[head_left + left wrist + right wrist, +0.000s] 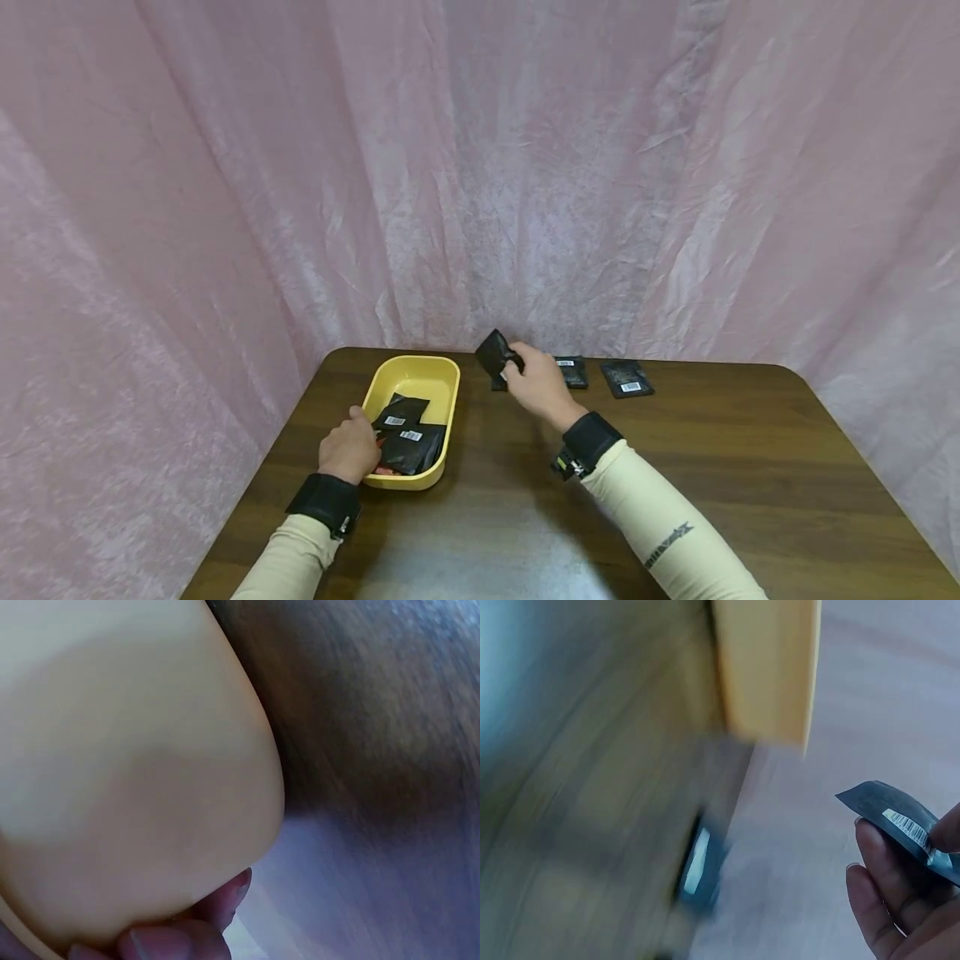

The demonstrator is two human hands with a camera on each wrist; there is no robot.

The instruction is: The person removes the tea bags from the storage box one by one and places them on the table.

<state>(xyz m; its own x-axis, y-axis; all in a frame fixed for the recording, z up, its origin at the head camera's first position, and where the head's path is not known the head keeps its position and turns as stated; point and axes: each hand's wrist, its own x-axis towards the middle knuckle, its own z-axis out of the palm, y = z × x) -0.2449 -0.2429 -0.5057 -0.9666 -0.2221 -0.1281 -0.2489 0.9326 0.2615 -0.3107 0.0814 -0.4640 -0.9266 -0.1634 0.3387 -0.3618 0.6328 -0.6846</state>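
My right hand (537, 379) pinches a small black packet (494, 353) above the far part of the table. A white barcode label shows on that packet (900, 814) in the right wrist view, between thumb and fingers. On the left stands a yellow plastic tub (453, 392), with several black barcoded packets (411, 446) heaped toward its near end and something red below them. My left hand (349, 447) grips the tub's left side; in the left wrist view its fingertips (157, 943) curl against the outer wall.
Black packets lie along the far edge of the brown wooden table (720, 450): one to the right (627, 379), another (573, 372) beside my right hand, and one mostly hidden behind that hand. A pink curtain (525, 167) hangs directly behind the table.
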